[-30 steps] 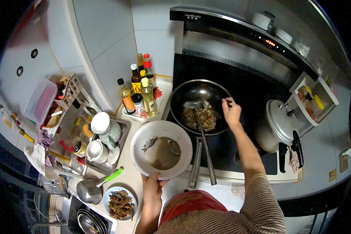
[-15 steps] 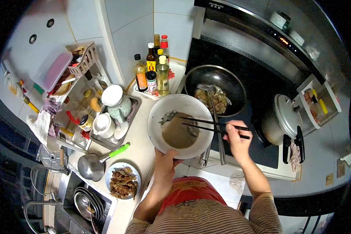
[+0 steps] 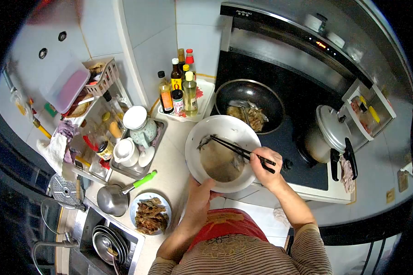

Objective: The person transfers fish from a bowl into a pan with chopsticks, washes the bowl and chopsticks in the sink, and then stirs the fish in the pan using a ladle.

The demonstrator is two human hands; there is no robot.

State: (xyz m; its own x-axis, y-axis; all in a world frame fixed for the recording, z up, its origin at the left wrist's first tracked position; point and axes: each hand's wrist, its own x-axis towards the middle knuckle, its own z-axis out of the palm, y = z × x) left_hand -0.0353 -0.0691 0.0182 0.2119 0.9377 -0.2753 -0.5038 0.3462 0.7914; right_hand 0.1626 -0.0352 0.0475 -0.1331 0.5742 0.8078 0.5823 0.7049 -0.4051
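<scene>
My left hand (image 3: 201, 195) grips the lower rim of a large white bowl (image 3: 195, 160). Murky brownish liquid (image 3: 215, 162) fills the bottom of the bowl, with small fish pieces at its left and right edges. Black chopsticks (image 3: 243, 152) are held in my right hand (image 3: 265, 168), and their tips touch a small fish piece (image 3: 205, 141) at the bowl's upper left. Behind the bowl, a black wok (image 3: 273, 107) on the stove holds browned food (image 3: 257, 120) and a metal ladle whose handle is partly hidden by the bowl.
Left of the bowl are a plate of fried fish (image 3: 150, 215), a saucepan (image 3: 112, 200) and a tray (image 3: 158, 137) of jars. Sauce bottles (image 3: 176, 87) stand at the back. A pressure cooker (image 3: 328, 133) is right of the wok. The sink (image 3: 89, 229) holds stacked bowls.
The bowl has shifted right in view and now covers most of the ladle's handle. The chopsticks have moved from over the liquid to the fish piece at the left, their tips closer together.
</scene>
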